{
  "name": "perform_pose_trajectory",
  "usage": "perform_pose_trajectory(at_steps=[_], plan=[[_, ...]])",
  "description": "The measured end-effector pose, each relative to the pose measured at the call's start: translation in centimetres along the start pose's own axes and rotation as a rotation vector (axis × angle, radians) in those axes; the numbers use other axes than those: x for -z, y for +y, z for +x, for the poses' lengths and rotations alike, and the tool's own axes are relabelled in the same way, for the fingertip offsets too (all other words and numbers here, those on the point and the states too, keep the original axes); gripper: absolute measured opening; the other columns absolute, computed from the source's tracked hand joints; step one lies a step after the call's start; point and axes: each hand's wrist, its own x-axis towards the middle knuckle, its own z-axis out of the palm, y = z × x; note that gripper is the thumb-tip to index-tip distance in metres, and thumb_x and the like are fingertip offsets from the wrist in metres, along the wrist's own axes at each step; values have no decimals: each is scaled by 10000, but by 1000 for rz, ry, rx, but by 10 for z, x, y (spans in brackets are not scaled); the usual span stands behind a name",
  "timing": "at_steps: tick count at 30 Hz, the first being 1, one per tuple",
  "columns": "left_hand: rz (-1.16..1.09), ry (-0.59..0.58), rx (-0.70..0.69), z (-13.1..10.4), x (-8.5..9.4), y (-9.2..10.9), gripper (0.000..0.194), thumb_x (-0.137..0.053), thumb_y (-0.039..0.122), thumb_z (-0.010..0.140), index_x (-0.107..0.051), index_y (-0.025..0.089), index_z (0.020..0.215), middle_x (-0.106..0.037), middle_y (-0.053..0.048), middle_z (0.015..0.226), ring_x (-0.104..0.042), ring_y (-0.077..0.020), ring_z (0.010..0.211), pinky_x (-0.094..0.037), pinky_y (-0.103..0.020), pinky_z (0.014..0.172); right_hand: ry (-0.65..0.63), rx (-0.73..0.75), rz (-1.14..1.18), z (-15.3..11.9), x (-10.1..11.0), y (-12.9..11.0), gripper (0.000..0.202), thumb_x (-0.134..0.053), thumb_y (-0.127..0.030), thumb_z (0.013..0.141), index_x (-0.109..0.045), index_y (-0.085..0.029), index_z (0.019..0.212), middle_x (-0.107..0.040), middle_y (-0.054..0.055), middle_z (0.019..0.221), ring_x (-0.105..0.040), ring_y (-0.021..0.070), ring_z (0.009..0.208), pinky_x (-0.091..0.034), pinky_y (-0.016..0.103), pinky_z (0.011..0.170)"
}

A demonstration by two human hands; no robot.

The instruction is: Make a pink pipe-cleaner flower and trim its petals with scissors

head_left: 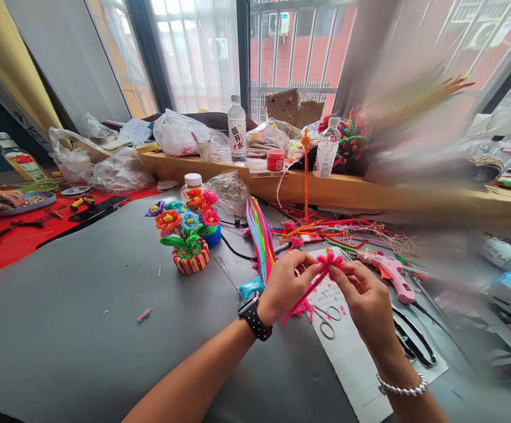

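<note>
Left hand (287, 283) and right hand (367, 299) both pinch the pink flower (329, 260), probably keeping its loops steady, scissors (322, 315) just below them.

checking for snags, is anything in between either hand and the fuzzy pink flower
Nothing visible stands in the way: the left hand and right hand both pinch the pink flower directly. The scissors lie on the paper below, outside both grips.

Barred window (302, 53), pink wall outside (346, 59); grey tabletop (83, 329); right side blurred, possibly curtain (396, 76).
</note>
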Motion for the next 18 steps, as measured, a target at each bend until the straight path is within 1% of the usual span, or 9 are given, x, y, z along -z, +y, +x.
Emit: perform_pose_trajectory(at_steps=[5,7,11,13,15,18], plan=[[-9,-13,-45,-1,-1,1,224,-477,345,778,-562,159,685,-519,-8,676,-448,-118,643,-332,-224,587,15,5,-2,-1,-1,0,160,-560,-350,742,-586,-192,744,-557,17,752,-544,156,695,-446,277,654],[-85,-39,4,-1,-2,0,214,-497,340,764,-554,153,679,-502,1,660,-434,-109,626,-325,-219,577,16,3,-3,-1,-1,0,162,-562,-352,741,-579,-191,732,-554,17,752,-541,156,695,-442,274,646],[-397,-156,160,1,-7,-4,233,-556,359,714,-528,132,667,-449,32,610,-383,-72,559,-307,-202,541,23,-10,50,-1,-1,2,150,-572,-340,735,-576,-191,725,-554,5,740,-540,148,688,-431,259,627],[-498,-183,216,2,-8,-6,248,-569,366,704,-523,125,664,-417,47,583,-349,-55,528,-296,-194,527,28,-19,78,0,-1,3,136,-584,-327,729,-580,-191,724,-552,-1,739,-534,141,688,-425,253,629],[-519,-176,239,2,-9,-7,259,-571,373,704,-528,121,664,-422,49,579,-354,-49,529,-301,-190,533,28,-38,115,1,-1,4,134,-595,-322,721,-585,-188,714,-547,-8,719,-526,133,680,-419,246,628],[-450,-141,213,3,-7,-7,264,-617,374,664,-543,121,680,-494,29,635,-433,-62,588,-345,-196,577,28,-99,192,3,0,4,147,-609,-332,706,-591,-186,701,-551,-16,676,-513,125,651,-412,241,610]])
